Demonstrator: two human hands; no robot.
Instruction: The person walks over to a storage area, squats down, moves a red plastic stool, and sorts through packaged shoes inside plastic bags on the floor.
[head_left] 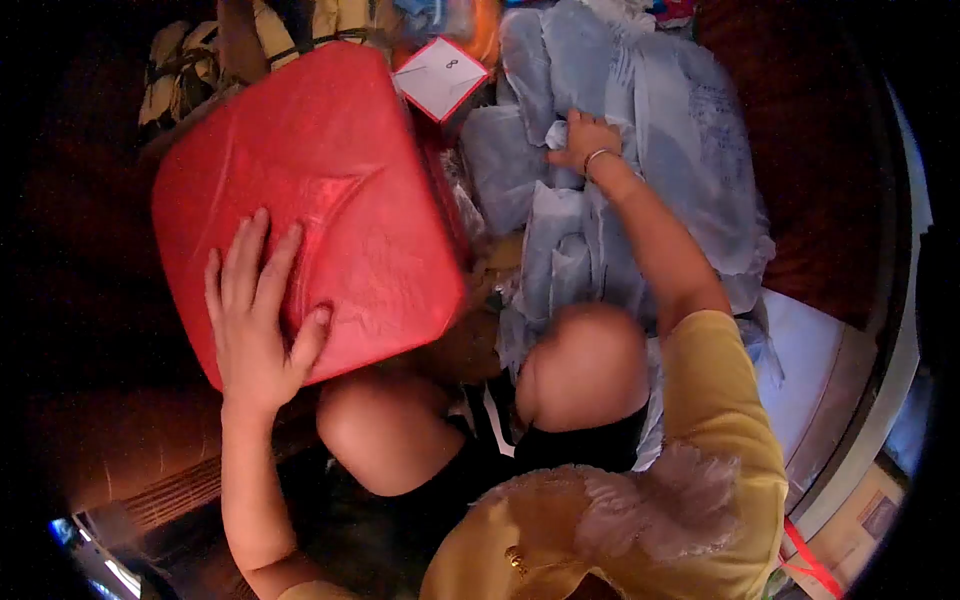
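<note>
My left hand [255, 330] lies flat on a red padded block [310, 190], like a cushion or stool top, its fingers spread over the smooth cover. On the right, my right hand [592, 142] is among grey-blue packages wrapped in clear plastic [695, 150]. Its fingers are curled at the edge of one package [578, 60], with a pale bit of wrapping between thumb and forefinger. How firmly it grips is hard to make out. A bracelet circles the right wrist.
A white card with a red border and a figure 8 [441, 78] lies between block and packages. Yellowish bundles with dark ties [275, 35] are at the back left. My bent knees [585, 365] are close in front. A flat pale board [800, 350] lies at right.
</note>
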